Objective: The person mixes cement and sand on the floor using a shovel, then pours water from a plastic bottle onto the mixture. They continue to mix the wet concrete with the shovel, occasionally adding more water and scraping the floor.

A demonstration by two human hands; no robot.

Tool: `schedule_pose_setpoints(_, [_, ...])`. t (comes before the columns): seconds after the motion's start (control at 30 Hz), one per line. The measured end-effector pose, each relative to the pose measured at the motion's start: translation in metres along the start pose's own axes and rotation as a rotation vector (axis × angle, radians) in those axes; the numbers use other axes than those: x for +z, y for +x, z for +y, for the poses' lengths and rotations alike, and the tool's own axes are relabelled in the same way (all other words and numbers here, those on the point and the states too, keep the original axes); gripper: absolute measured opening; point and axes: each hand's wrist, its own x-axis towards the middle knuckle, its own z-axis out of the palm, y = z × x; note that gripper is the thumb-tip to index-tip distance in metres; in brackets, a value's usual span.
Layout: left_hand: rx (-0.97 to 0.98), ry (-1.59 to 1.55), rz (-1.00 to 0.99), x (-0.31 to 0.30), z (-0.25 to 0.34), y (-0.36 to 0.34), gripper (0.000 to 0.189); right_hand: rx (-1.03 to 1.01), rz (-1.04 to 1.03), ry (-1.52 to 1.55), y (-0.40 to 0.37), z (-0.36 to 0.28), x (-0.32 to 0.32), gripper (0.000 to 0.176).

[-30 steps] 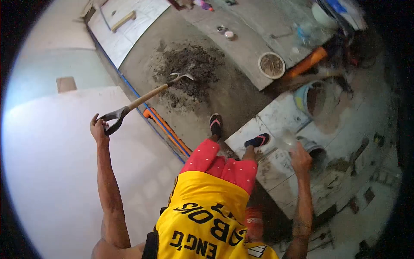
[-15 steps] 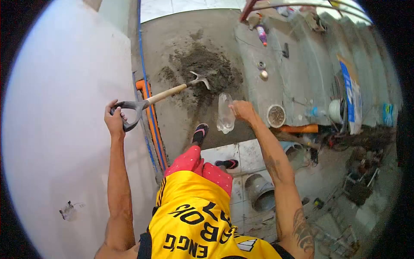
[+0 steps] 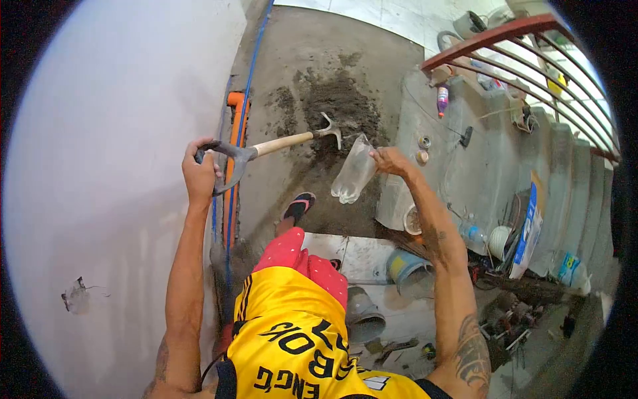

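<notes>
1. The left hand point(image 3: 199, 176) is clenched round the loop grip of the shovel point(image 3: 282, 141), seemingly to steady it one-handed.
2. The right hand point(image 3: 392, 161) grasps a clear plastic bottle point(image 3: 354, 171) by its upper end. The bottle is in the air just right of the shaft.
3. The bottle slants, with its lobed end down-left towards the sandalled foot point(image 3: 297, 206).
4. The shovel's shaft runs away up-right, and its blade rests on the dark heap point(image 3: 342, 100) on the concrete floor point(image 3: 319, 33).
</notes>
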Motion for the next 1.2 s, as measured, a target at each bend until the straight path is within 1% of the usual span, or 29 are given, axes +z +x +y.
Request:
schedule_pose_setpoints(0.03, [-0.004,0.003,0.0,-0.002,0.0,0.001,0.021,-0.022,-0.014,0.038,0.008,0.004,0.001,0.047])
schedule_pose_setpoints(0.13, [-0.009,-0.004,-0.009,-0.006,-0.001,0.005,0.02,0.234,-0.174,0.154,0.016,-0.038,-0.049,0.047])
schedule_pose_setpoints(0.23, [-0.035,-0.011,0.007,-0.01,-0.006,0.009,0.019,0.298,-0.244,0.34,0.025,-0.028,-0.048,0.048])
schedule_pose_setpoints(0.33, [-0.06,0.006,0.013,-0.012,-0.006,0.01,0.019,0.247,-0.194,0.314,0.028,-0.028,-0.051,0.048])
schedule_pose_setpoints(0.43, [-0.056,0.003,0.025,-0.012,-0.005,0.013,0.019,0.263,-0.236,0.397,0.031,-0.032,-0.057,0.048])
schedule_pose_setpoints(0.53, [-0.018,-0.008,0.053,-0.01,-0.008,0.014,0.021,0.291,-0.255,0.416,0.029,-0.037,-0.062,0.047])
schedule_pose_setpoints(0.83, [-0.029,-0.011,0.026,-0.012,-0.008,0.02,0.02,0.342,-0.285,0.497,0.025,-0.029,-0.06,0.047])
schedule_pose_setpoints(0.93, [-0.032,-0.019,0.037,-0.011,-0.007,0.022,0.021,0.229,-0.269,0.408,0.027,-0.022,-0.058,0.048])
schedule_pose_setpoints(1.03, [-0.039,-0.004,0.033,-0.012,-0.003,0.022,0.021,0.318,-0.31,0.438,0.022,-0.039,-0.072,0.049])
schedule_pose_setpoints(1.1, [-0.043,0.029,0.038,-0.012,-0.004,0.024,0.022,0.269,-0.314,0.368,0.019,-0.052,-0.086,0.049])
schedule_pose_setpoints(1.2, [-0.056,0.05,0.039,-0.011,0.0,0.024,0.022,0.176,-0.305,0.254,0.015,-0.054,-0.085,0.049])
